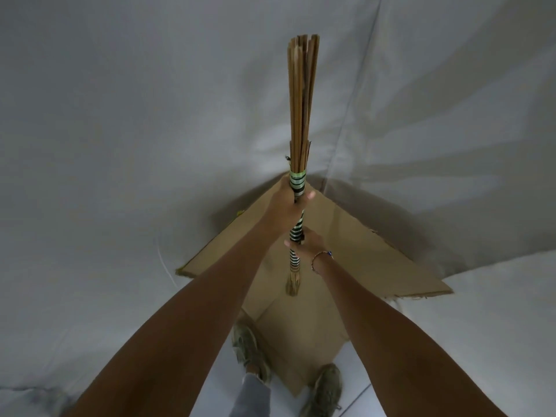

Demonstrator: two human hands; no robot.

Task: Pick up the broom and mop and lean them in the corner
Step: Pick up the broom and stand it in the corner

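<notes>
A broom [301,109] of long brown sticks stands upright in the middle of the view, its bundle pointing up toward the corner. Its handle is wrapped in green tape and black-and-white stripes and ends in a small tassel. My left hand [290,203] grips the handle just below the green tape. My right hand [310,245] grips the striped handle lower down. A bracelet is on my right wrist. No mop is in view.
A flat sheet of brown cardboard [361,245] lies on the floor in the corner, under the broom. White fabric-covered walls [135,130] meet behind it. My two shoes [249,350] stand at the cardboard's near point on the pale floor.
</notes>
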